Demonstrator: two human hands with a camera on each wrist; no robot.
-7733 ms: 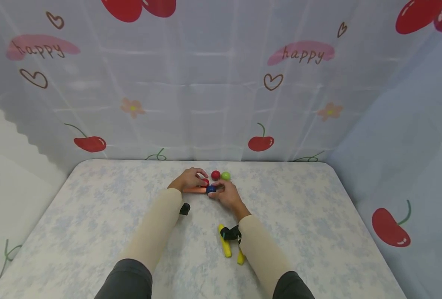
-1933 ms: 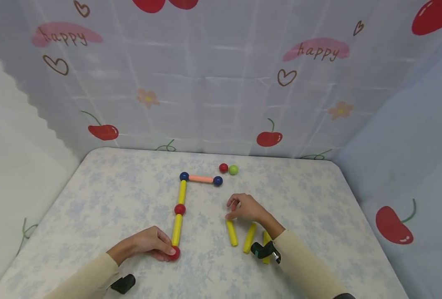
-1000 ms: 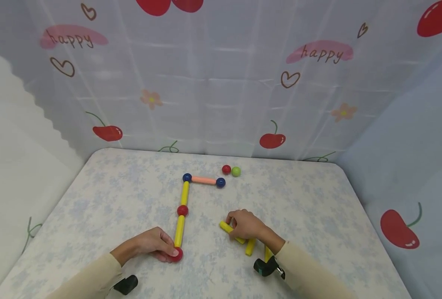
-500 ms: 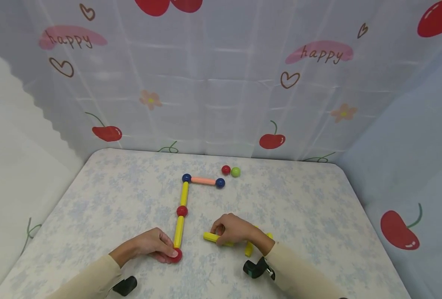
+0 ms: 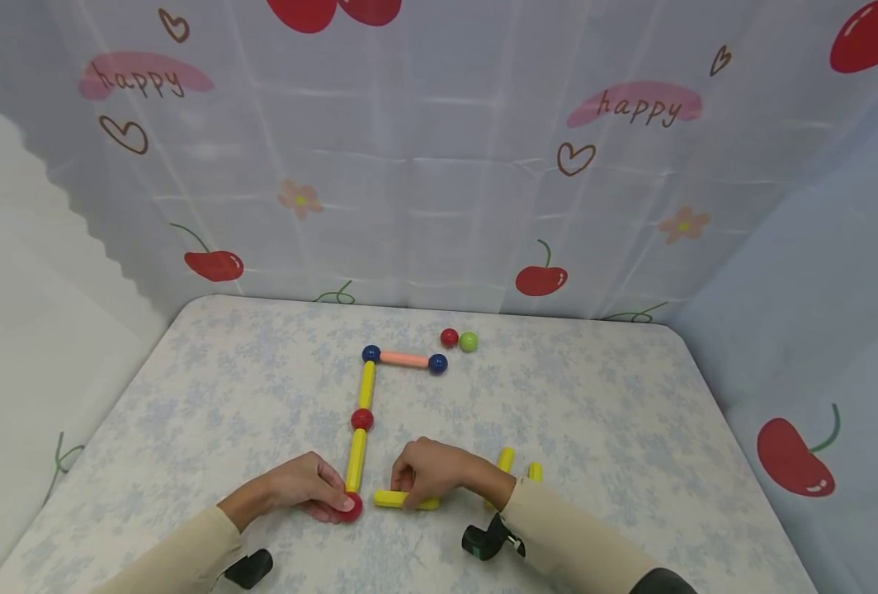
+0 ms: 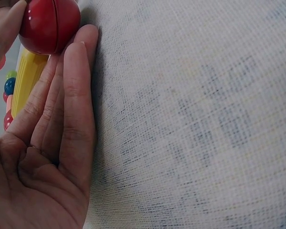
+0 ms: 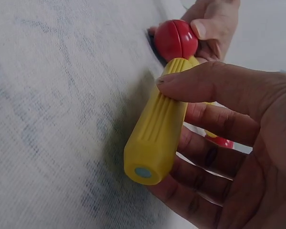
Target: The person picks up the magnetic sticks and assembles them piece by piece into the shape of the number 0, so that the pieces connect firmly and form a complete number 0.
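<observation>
My left hand (image 5: 301, 488) grips a red ball (image 5: 349, 506) between thumb and fingers at the near end of a chain on the table. From that ball a yellow rod (image 5: 356, 459) runs away to a second red ball (image 5: 362, 420), then another yellow rod (image 5: 366, 385) leads to a blue ball (image 5: 371, 353). A pink rod (image 5: 404, 360) links it to a second blue ball (image 5: 437, 364). My right hand (image 5: 430, 470) pinches a loose ridged yellow rod (image 7: 155, 129), held sideways with its left end a small gap from the near red ball in the head view.
Two more yellow rods lie right of my right hand: one rod (image 5: 506, 459) partly behind the wrist, another rod (image 5: 535, 471) behind the sleeve. At the back, a loose red ball (image 5: 450, 337) sits beside a green ball (image 5: 469, 341). A printed curtain (image 5: 439, 165) hangs behind the table.
My right hand has picked up a yellow rod from the right, turned it sideways and carried it left towards the near red ball. My left hand has stayed on that ball during the last two seconds.
</observation>
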